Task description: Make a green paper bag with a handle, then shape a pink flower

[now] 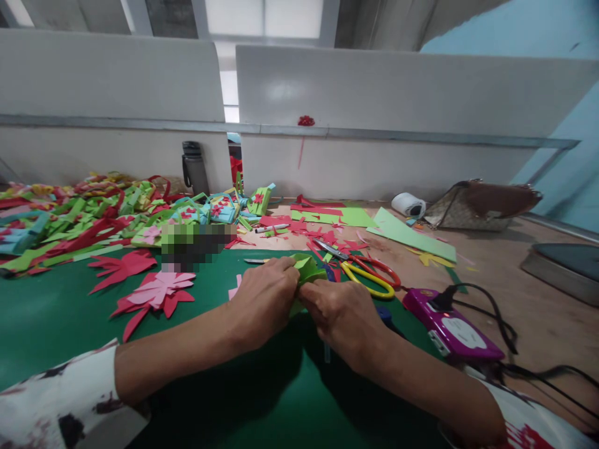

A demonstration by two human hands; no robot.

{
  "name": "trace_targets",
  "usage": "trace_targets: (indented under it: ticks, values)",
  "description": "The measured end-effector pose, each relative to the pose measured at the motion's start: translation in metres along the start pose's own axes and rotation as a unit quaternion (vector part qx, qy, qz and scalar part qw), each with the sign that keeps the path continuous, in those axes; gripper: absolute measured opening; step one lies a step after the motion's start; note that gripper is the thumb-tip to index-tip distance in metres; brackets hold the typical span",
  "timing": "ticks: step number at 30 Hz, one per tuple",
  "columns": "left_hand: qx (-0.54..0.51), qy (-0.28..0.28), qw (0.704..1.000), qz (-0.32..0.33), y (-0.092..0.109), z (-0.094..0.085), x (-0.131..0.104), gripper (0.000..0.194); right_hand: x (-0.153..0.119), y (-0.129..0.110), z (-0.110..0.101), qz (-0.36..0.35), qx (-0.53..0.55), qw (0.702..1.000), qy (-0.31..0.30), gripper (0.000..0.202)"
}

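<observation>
A light green folded paper piece (309, 268) is pinched between both hands above a dark green mat (210, 393). My left hand (266, 299) has its fingers closed on the piece's left side. On its right side my right hand (344, 312) grips with closed fingers, close beside the left one. The hands hide the lower part of the piece. Just behind my right hand lie scissors (369, 277) with yellow and red handles. Partly hidden under that hand is a blue tool (384, 313). A blade tip (255, 260) shows behind my left hand.
Pink and red paper flowers (161, 288) lie at left, before a heap of colourful paper pieces (84, 218). A dark bottle (195, 168) stands behind. Green sheets (412, 236) and red scraps are at the back. On the right are a purple power strip (453, 327), black cords and a bag (484, 202).
</observation>
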State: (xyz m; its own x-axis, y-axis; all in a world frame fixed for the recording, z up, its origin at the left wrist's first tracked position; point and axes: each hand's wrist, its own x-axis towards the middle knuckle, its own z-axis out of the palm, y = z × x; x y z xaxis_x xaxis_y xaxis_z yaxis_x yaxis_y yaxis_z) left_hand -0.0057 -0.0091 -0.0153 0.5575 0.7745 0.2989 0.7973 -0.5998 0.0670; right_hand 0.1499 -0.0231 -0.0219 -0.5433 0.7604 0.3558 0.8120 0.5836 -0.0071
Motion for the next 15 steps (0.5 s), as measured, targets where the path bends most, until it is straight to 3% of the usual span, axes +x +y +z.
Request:
trace_targets:
  ticks: [4, 8, 15]
  values:
    - [-0.056, 0.002, 0.998, -0.021, -0.0042, 0.0023, 0.0025, 0.016, -0.0001, -0.0018, -0.0012, 0.024, 0.005, 1.0, -0.005, 0.016]
    - [-0.109, -0.02, 0.993, -0.038, -0.0048, -0.0002, 0.0048, 0.014, 0.0023, -0.0037, -0.0036, 0.05, 0.022, 0.997, -0.051, 0.013]
    - [-0.111, -0.013, 0.993, -0.047, -0.0028, 0.0032, 0.0044, 0.011, 0.0072, -0.0045, -0.0068, 0.116, 0.104, 0.985, -0.076, 0.012]
